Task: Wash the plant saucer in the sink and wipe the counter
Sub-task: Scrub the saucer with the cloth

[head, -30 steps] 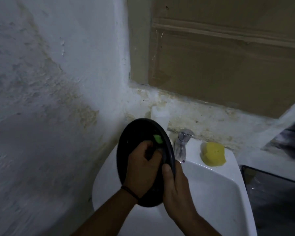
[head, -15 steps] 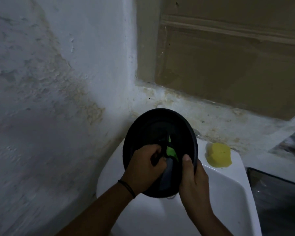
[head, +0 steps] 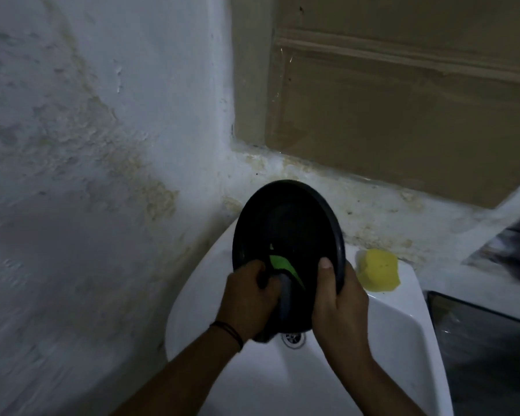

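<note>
A round black plant saucer (head: 294, 223) is held upright on edge over the white sink (head: 397, 334), its inner face toward me. My right hand (head: 336, 307) grips its lower right rim, thumb on the inside. My left hand (head: 246, 298) holds a dark scrubbing pad with a green patch (head: 282, 265) against the saucer's lower inner face. The sink's metal drain (head: 293, 339) shows just below the saucer. The tap is hidden behind the saucer.
A yellow sponge (head: 377, 273) lies on the sink's back right ledge. A stained white wall (head: 87, 175) closes the left side, and a brown board (head: 403, 100) covers the opening behind. A dark counter surface (head: 487, 346) adjoins the sink on the right.
The saucer has turned its inner face more toward me and shifted right, covering the tap. My left hand with the pad slid lower on the saucer's face; my right thumb moved onto the inner rim.
</note>
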Action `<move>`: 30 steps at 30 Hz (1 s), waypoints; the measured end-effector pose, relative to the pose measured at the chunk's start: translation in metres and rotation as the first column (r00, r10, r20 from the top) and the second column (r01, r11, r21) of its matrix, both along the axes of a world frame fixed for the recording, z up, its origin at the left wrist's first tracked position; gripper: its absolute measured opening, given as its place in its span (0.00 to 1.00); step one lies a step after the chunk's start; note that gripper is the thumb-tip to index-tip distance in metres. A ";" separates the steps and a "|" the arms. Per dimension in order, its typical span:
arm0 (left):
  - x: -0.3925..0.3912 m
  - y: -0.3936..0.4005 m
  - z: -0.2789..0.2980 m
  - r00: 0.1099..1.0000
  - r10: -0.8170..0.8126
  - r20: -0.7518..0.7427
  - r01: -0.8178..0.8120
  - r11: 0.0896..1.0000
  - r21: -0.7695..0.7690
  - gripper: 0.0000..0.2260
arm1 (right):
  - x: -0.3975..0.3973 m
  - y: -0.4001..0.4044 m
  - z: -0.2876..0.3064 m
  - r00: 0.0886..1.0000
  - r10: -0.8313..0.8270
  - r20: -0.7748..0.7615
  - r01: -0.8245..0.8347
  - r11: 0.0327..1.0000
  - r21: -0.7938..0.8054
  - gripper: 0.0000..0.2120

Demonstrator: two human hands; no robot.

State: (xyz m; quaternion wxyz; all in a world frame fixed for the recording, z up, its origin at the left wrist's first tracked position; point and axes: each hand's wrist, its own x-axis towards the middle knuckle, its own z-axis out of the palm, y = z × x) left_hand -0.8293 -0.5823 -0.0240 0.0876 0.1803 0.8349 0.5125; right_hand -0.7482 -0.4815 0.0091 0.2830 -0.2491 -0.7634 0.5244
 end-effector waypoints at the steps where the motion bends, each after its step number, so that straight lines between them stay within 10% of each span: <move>1: 0.008 0.004 0.001 1.000 -0.022 0.022 0.022 0.999 0.027 0.16 | -0.002 0.001 -0.002 1.000 0.024 0.014 -0.025 0.999 0.048 0.19; 10: -0.006 0.013 0.051 0.935 0.005 0.353 -0.175 0.874 0.452 0.07 | 0.004 -0.017 -0.006 0.977 0.197 0.084 -0.203 0.976 0.073 0.11; 17: -0.018 -0.023 0.041 0.604 -0.531 0.594 -0.413 0.429 0.803 0.24 | 0.004 -0.008 0.005 0.964 0.171 0.202 -0.209 0.960 0.188 0.24; 19: -0.024 -0.030 0.029 0.611 -0.533 0.585 -0.420 0.408 0.810 0.36 | 0.008 -0.011 0.001 0.937 0.202 0.284 -0.278 0.925 0.260 0.29; 23: -0.025 -0.047 0.013 0.707 -0.523 0.476 -0.276 0.416 0.866 0.22 | 0.009 -0.016 -0.011 0.912 0.145 0.384 -0.329 0.817 0.473 0.33; 30: -0.016 -0.054 0.031 0.558 -0.544 0.627 -0.363 0.519 0.774 0.23 | 0.009 -0.024 -0.026 0.822 0.069 0.565 -0.435 0.715 0.547 0.38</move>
